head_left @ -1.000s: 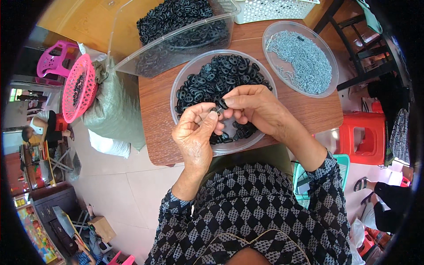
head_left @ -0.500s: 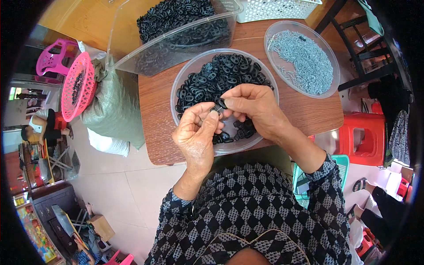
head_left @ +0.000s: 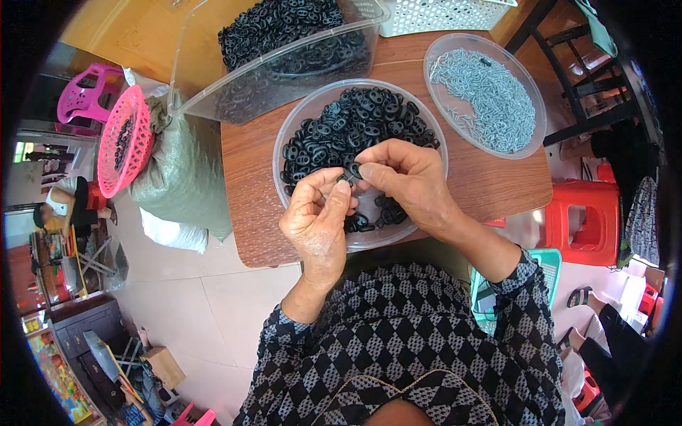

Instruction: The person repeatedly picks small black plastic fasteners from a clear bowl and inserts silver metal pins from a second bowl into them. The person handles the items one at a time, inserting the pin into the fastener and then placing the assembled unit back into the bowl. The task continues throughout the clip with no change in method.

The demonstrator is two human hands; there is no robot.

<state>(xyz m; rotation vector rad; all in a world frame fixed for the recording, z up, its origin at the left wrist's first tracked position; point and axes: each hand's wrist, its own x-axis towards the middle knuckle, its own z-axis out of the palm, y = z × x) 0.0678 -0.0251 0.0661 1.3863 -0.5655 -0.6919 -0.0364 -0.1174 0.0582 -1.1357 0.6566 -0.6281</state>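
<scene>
My left hand (head_left: 317,226) pinches a small black plastic piece (head_left: 344,178) between thumb and fingertips. Against it, my right hand (head_left: 413,186) holds another black piece (head_left: 353,170) with two holes, thumb on top. The two pieces meet at the fingertips; how they join is too small to make out. Both hands hover over the near part of a round clear tub (head_left: 278,160), partly covering it. Inside the tub lies a heap of black oval two-hole pieces (head_left: 344,128). To the right, a round clear tray (head_left: 430,79) holds many small grey metal pins (head_left: 497,99).
A clear bin (head_left: 186,74) of more black pieces stands at the back left, beside a white perforated basket (head_left: 447,18). Left of the wooden table (head_left: 252,227) are a full sack (head_left: 181,177) and a pink basket (head_left: 145,142). Red stools (head_left: 593,227) stand at right.
The two black pieces have come closer together; the thin metal bit that showed between them is now hidden. My right hand has shifted slightly down and left.
</scene>
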